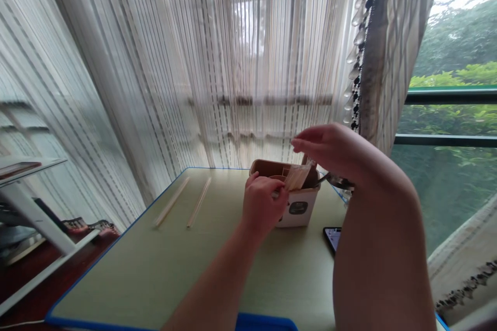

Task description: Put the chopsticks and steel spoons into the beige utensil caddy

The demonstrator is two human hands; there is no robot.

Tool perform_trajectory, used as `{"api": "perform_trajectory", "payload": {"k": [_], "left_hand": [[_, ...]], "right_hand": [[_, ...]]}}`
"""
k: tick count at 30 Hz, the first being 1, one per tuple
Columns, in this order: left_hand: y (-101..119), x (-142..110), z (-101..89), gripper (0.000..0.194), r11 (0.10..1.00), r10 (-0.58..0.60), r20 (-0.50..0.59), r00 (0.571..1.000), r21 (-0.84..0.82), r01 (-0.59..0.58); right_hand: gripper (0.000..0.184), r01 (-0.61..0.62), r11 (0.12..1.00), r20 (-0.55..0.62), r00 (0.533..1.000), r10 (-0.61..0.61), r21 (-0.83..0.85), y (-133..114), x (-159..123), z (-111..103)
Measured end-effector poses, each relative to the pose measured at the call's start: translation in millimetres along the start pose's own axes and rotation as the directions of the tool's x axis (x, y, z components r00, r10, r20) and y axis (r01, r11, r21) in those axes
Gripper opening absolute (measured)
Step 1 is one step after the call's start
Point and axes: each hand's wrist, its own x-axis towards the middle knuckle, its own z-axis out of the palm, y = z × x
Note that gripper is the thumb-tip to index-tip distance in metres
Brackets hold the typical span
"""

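Note:
A white box [305,215] with a brown rim and a dark label stands near the far edge of the table. My left hand [266,199] is at its near left rim, thumb and finger closed on a clear plastic packet of pale wooden sticks [297,177], which leans out of the box's mouth. Above the box's right side, my right hand [324,146] is raised, fingers stretched out and bent at the wrist, with nothing visible in it. Two thin pale sticks, a left one [173,201] and a right one [199,201], lie apart on the table.
The pale table [155,279] has a blue edge. A phone [332,238] lies partly behind my right forearm. Something blue [266,322] shows at the near edge. Striped sheer curtains [174,62] hang behind; a white stand [50,217] is at left.

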Motion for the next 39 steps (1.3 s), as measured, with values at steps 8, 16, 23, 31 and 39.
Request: {"api": "perform_trajectory", "payload": {"k": [8,16,23,31,39], "left_hand": [[2,0,-0.9,0.012,1.0,0.024,0.017,1.0,-0.019,-0.024],[2,-2,0.2,0.015,1.0,0.016,0.016,1.0,0.006,-0.016],[-7,-2,-12.7,0.028,0.999,-0.028,-0.152,0.988,0.019,0.031],[-99,18,-80.6,0.021,0.921,-0.297,-0.215,0.93,0.194,0.339],[-197,-25,-112.8,0.03,0.615,-0.628,-0.298,0.719,0.375,0.693]], "right_hand": [[0.029,0.01,0.998,-0.28,0.96,0.009,0.065,-13,-6,-11],[0.027,0.062,0.993,-0.343,0.939,-0.025,0.098,-14,-6,-7],[0.023,0.114,0.979,-0.425,0.905,-0.032,0.17,-28,-10,-4],[0.022,0.289,0.88,-0.382,0.914,-0.136,0.378,-68,-6,32],[0.026,0.377,0.831,-0.296,0.916,-0.269,0.41,-94,-8,184]]}}
